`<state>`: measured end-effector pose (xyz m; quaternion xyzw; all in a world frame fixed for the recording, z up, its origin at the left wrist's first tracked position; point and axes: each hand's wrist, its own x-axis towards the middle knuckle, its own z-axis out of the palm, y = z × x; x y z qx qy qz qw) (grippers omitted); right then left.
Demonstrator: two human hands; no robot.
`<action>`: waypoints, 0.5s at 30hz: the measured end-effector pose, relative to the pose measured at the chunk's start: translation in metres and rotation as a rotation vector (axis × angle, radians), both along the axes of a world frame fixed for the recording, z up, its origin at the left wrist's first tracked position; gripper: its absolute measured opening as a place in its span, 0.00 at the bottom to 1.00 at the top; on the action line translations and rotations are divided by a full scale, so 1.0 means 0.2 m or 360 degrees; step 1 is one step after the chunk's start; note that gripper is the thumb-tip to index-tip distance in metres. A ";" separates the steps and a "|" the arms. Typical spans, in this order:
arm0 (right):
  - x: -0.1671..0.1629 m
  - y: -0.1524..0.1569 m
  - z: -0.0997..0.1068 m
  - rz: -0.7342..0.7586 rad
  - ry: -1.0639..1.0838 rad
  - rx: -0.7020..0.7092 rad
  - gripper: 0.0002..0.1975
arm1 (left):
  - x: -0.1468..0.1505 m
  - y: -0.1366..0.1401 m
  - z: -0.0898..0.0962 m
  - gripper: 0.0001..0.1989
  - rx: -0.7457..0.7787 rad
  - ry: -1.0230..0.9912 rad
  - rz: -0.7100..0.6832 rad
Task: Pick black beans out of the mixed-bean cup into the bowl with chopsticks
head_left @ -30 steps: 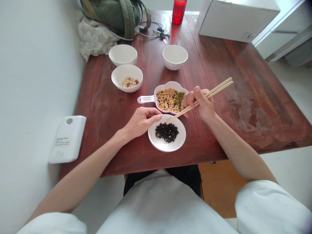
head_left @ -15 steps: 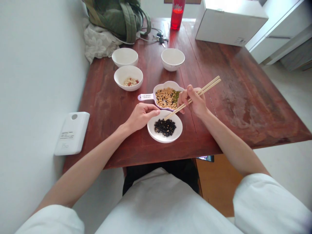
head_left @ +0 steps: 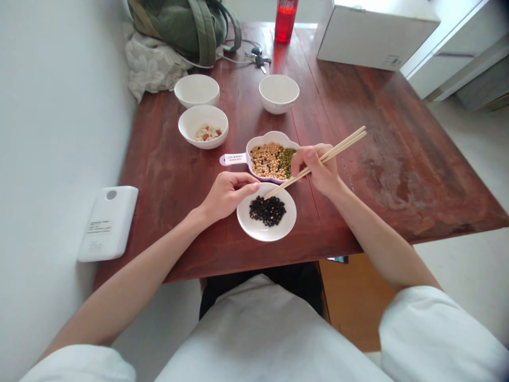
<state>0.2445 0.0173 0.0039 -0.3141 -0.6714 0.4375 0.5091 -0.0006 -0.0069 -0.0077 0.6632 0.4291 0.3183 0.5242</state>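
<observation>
My right hand point(head_left: 318, 167) is closed around a pair of wooden chopsticks point(head_left: 342, 146). Their tips reach down into the white bowl point(head_left: 265, 233) in front of me, at the upper part of a heap of black beans point(head_left: 268, 211). My left hand point(head_left: 227, 194) has its thumb and fingers closed at that bowl's far left rim. Right behind it sits a flower-shaped dish point(head_left: 269, 136) with a lilac rim and a labelled handle. It holds yellow soybeans point(head_left: 268, 158) with a few dark beans, and green beans point(head_left: 287, 158) on its right side, partly hidden by my right fingers.
Farther back left, a white bowl point(head_left: 189, 130) holds pale and reddish pieces. Two more white bowls stand behind, one left point(head_left: 196, 87) and one right point(head_left: 279, 90). A white power bank point(head_left: 109, 223) lies by the wall. Backpack point(head_left: 175, 32), keys point(head_left: 260, 59), red bottle point(head_left: 285, 21) and box point(head_left: 374, 37) are at the back.
The camera view has shifted slightly, moving the scene a little in the frame. The chopstick tips stay in the bowl of black beans, and my left hand remains at its rim.
</observation>
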 end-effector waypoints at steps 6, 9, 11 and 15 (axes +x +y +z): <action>0.00 -0.01 0.00 -0.0040 -0.0055 0.0125 0.31 | 0.00 0.00 -0.01 0.14 -0.0003 0.0018 -0.0026; 0.00 -0.02 0.02 -0.0028 -0.0046 0.0103 0.31 | 0.00 0.00 -0.01 0.15 0.0002 0.0039 -0.0036; -0.01 -0.02 0.02 -0.0007 -0.0072 0.0082 0.29 | 0.00 -0.01 0.00 0.15 0.0003 0.0046 -0.0050; -0.02 -0.02 0.02 0.0122 -0.0075 -0.0055 0.22 | 0.00 -0.01 0.01 0.14 0.0042 0.0056 -0.0048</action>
